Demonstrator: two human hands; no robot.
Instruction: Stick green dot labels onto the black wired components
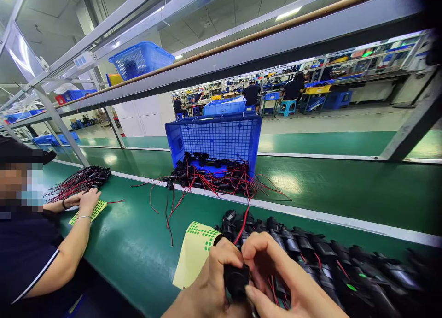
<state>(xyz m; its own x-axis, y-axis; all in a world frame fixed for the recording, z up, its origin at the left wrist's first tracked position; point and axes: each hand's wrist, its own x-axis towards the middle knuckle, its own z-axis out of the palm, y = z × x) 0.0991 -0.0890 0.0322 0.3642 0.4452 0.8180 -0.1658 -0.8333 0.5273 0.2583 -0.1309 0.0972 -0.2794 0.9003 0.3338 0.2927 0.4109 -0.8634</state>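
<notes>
The left hand point(216, 274) curled around a black cylindrical part point(236, 281) and the right hand point(276, 267) pinched its side, at six o'clock in the head view. From there, a pale-yellow sheet with green dots point(188, 256) lay at ten o'clock, a row of black cylinders point(322, 249) at two, a blue plastic crate point(221, 136) at twelve.

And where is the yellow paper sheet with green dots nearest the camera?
In the head view, the yellow paper sheet is low, left of centre, partly behind the person's left hand, nearer than the blue plastic crate.
</notes>
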